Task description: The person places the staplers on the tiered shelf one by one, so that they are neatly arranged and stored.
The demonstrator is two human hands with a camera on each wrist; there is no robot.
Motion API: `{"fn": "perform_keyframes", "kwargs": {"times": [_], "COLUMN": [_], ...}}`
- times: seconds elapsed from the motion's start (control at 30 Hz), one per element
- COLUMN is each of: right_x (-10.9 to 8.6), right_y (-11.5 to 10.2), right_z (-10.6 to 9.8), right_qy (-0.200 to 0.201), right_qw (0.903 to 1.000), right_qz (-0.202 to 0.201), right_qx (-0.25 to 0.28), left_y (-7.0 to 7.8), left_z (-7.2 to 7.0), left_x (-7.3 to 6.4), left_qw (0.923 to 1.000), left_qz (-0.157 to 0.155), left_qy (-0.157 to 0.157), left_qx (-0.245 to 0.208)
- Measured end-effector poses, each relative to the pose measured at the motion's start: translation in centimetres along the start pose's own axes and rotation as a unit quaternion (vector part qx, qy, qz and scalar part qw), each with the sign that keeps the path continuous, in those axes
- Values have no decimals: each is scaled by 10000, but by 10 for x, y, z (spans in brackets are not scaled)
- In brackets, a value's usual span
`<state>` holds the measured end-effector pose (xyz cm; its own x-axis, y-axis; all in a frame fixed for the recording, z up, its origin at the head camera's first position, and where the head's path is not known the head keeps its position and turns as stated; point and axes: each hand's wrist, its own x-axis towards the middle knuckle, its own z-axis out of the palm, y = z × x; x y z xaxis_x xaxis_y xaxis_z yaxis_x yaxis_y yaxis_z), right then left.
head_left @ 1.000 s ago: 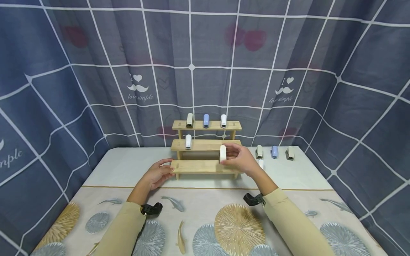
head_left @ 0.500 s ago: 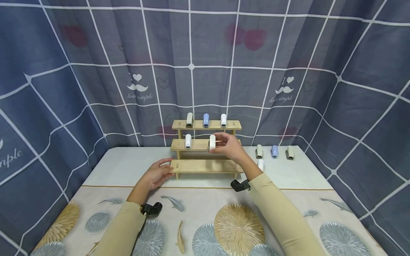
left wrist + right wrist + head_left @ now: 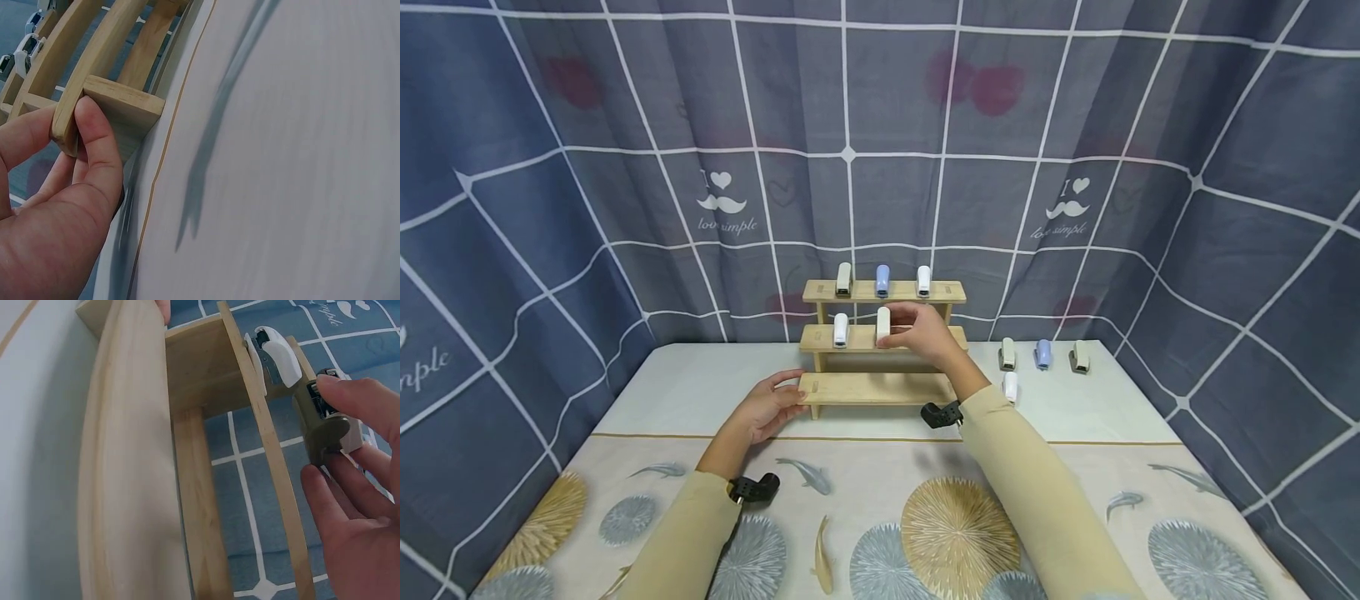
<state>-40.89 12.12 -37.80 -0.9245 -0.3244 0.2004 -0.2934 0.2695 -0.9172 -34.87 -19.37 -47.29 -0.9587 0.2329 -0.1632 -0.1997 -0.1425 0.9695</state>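
My right hand (image 3: 925, 333) pinches a cream stapler (image 3: 883, 327) between thumb and fingers at the middle tier of a wooden stepped shelf (image 3: 865, 389). The right wrist view shows this stapler's olive-coloured body (image 3: 328, 428); whether it touches the board I cannot tell. To its left on that tier stands a white stapler (image 3: 840, 331), seen from the side with its jaws apart in the right wrist view. My left hand (image 3: 772, 406) grips the left end of the bottom board, thumb on one face and fingers on the other, as the left wrist view shows.
The top tier bears a cream stapler (image 3: 844, 280), a blue stapler (image 3: 882, 281) and a white stapler (image 3: 923, 282). Several more, including another blue stapler (image 3: 1042, 354) and a white stapler (image 3: 1011, 387), stand on the table right of the shelf. A checked curtain (image 3: 790, 200) hangs behind.
My right hand has carried the cream stapler leftward and up, from over the bottom tier's right end to the centre of the middle tier. My left hand has stayed put.
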Motion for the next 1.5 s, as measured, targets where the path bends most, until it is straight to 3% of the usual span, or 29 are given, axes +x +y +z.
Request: {"fn": "perform_keyframes", "kwargs": {"times": [0.33, 0.97, 1.2, 1.5], "right_x": [7, 4, -8, -37], "right_y": [2, 6, 10, 17], "right_z": [0, 2, 1, -5], "right_qy": [-46, 35, 292, 683], "right_qw": [9995, 9992, 9986, 9974], "right_qz": [127, 210, 74, -146], "right_qx": [-290, -353, -436, 174], "left_y": [1, 1, -1, 1], "left_z": [1, 1, 1, 2], "left_x": [0, 0, -1, -1], "left_qw": [9999, 9999, 10000, 9998], "left_qz": [-77, -115, -88, -154], "left_qy": [64, 23, 28, 93], "left_qx": [28, -67, -20, 33]}}
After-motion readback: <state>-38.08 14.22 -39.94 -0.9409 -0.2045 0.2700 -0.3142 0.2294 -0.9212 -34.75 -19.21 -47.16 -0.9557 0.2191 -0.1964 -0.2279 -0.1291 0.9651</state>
